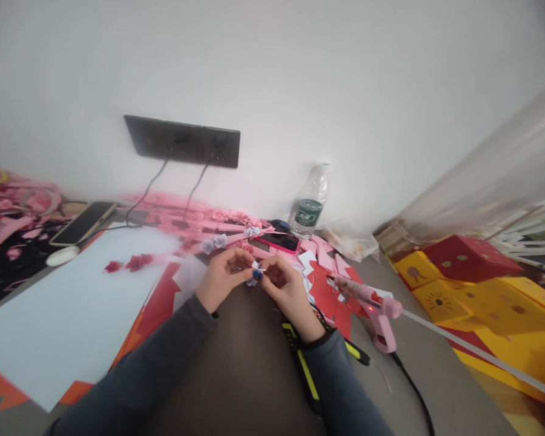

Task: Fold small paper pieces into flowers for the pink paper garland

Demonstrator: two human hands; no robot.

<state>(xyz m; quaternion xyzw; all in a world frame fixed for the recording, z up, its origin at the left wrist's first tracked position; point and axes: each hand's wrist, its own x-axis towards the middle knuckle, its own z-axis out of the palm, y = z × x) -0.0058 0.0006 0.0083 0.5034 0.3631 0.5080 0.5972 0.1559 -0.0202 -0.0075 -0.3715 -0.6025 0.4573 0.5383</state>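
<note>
My left hand [227,275] and my right hand [288,287] meet over the middle of the table. Between their pinched fingertips is a small white paper flower [255,282], mostly hidden by the fingers. A dark blue spot shows at the fingertips; I cannot tell what it is. Just beyond my left hand lie pale lilac paper roses [214,243] on a strip. Under my right wrist is a tool with black and yellow-green handles [306,369], partly covered by the sleeve. To the right, a pink glue gun [381,321] with a lit red light rests on red paper.
White sheets [68,309] over orange and red paper lie left. A phone [85,223] and a pink-cased phone [279,242] lie further back. A water bottle [309,209] stands by the wall. Yellow and red boxes [476,290] are at right. The glue gun's black cord [413,387] trails forward.
</note>
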